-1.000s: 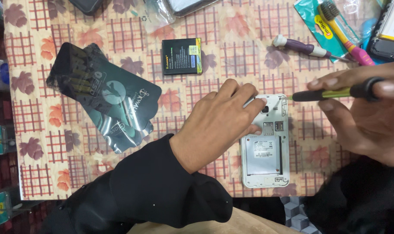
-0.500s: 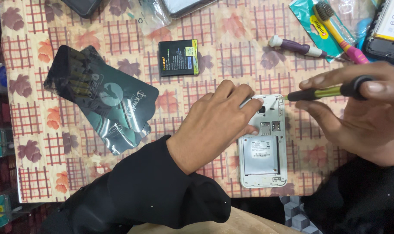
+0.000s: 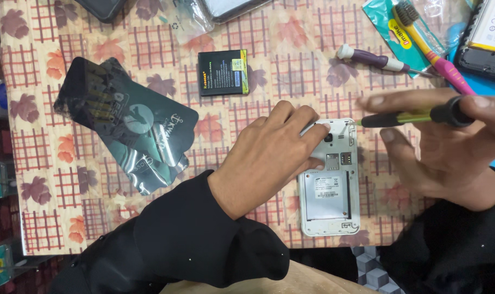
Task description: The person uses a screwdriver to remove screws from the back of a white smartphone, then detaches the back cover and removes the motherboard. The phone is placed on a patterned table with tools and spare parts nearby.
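A white phone (image 3: pixel 330 198) lies face down with its back cover off, the battery bay showing. My left hand (image 3: pixel 269 155) rests on its upper left corner, fingertips pressing the frame. My right hand (image 3: pixel 449 147) holds a black and yellow-green screwdriver (image 3: pixel 416 116) level, its tip pointing left at the phone's upper right corner. A loose black battery (image 3: pixel 223 72) lies on the table above my left hand.
A dark foil pouch (image 3: pixel 125 122) lies at the left on the checked, leaf-patterned cloth (image 3: pixel 68 179). A purple-handled screwdriver (image 3: pixel 375 60), a pink and yellow brush (image 3: pixel 430 49) and another opened phone (image 3: pixel 490 38) sit at the upper right. Dark devices lie along the far edge.
My right hand has kept the screwdriver near the phone's top right corner, shifting slightly. My left hand stays on the phone. The view has drifted a little.
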